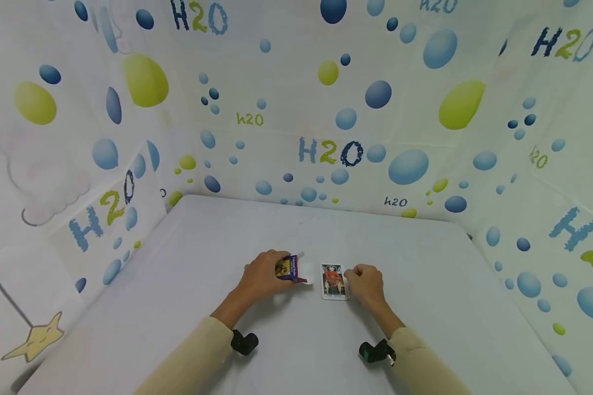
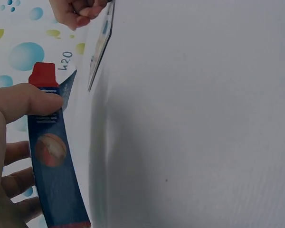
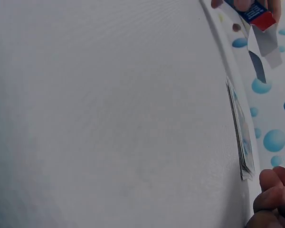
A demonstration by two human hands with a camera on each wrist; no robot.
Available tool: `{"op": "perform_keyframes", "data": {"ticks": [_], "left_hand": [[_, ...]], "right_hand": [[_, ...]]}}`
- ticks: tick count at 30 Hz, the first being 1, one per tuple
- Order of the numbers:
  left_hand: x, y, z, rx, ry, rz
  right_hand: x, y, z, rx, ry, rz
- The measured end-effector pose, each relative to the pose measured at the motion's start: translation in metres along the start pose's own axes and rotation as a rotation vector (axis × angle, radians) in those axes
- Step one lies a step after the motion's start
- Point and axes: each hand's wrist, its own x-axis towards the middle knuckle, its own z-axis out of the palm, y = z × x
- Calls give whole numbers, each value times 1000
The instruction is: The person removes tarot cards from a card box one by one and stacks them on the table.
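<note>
My left hand [image 1: 264,275] grips a dark blue card box [image 2: 56,185] with red ends, thumb along one narrow side and fingers round the other. The box's white end flaps [image 3: 265,42] stand open and point to the right. Beside it, a small stack of tarot cards [image 1: 333,283] lies face up on the white table, a red-robed figure on the top card. My right hand [image 1: 368,286] is just right of the stack, fingers curled in, fingertips close to the cards' right edge. Nothing shows between those fingers in the right wrist view.
The white-covered table [image 1: 286,340] reaches to a back wall [image 1: 277,71] hung with white sheeting printed with blue and green drops and H2O lettering. Similar sheeting lines both sides. A black wrist camera [image 1: 244,343] is strapped at the left sleeve, another camera [image 1: 375,351] at the right.
</note>
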Motion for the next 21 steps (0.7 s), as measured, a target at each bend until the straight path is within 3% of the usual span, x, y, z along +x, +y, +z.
{"op": "perform_keyframes", "data": {"ticks": [11, 16, 21], "left_hand": [[6, -12, 8, 177, -146, -18], [-1, -15, 11, 235, -193, -1], [-9, -15, 9, 273, -188, 14]], "right_hand": [[-11, 7, -4, 114, -83, -45], [-15, 5, -8, 56, -81, -71], [-18, 1, -14, -46, -116, -174]]}}
